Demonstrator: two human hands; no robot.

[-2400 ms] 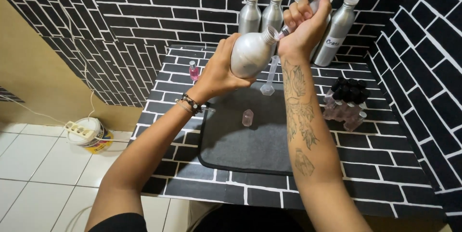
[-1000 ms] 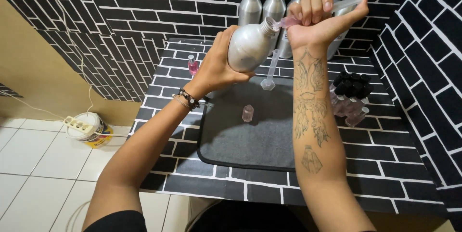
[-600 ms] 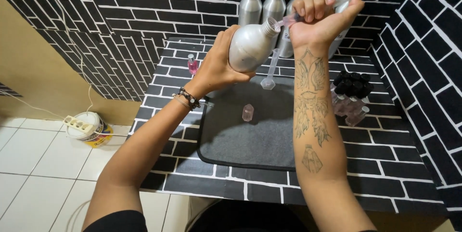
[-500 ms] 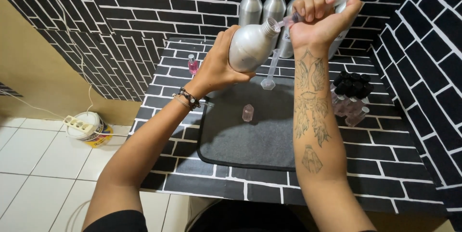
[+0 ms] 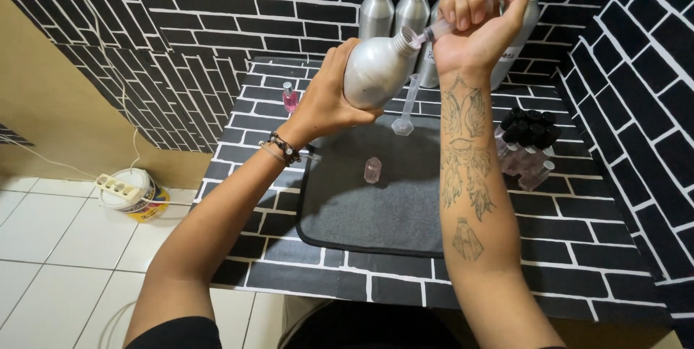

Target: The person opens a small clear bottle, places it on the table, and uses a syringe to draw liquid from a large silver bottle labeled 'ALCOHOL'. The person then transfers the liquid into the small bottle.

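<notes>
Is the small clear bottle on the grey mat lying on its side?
No, the small clear bottle stands upright on the grey mat.

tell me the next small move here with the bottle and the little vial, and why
Probably keep the silver bottle tilted and pour slowly. The left hand holds it on its side, with its neck against the small vial gripped in the right hand. The opening looks narrow, both are held in the air above the grey mat, and the vial's fill level is hidden.

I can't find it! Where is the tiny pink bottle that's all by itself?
In the head view the tiny pink bottle stands at the table's back left, just left of the left hand holding the tilted silver bottle.
</notes>
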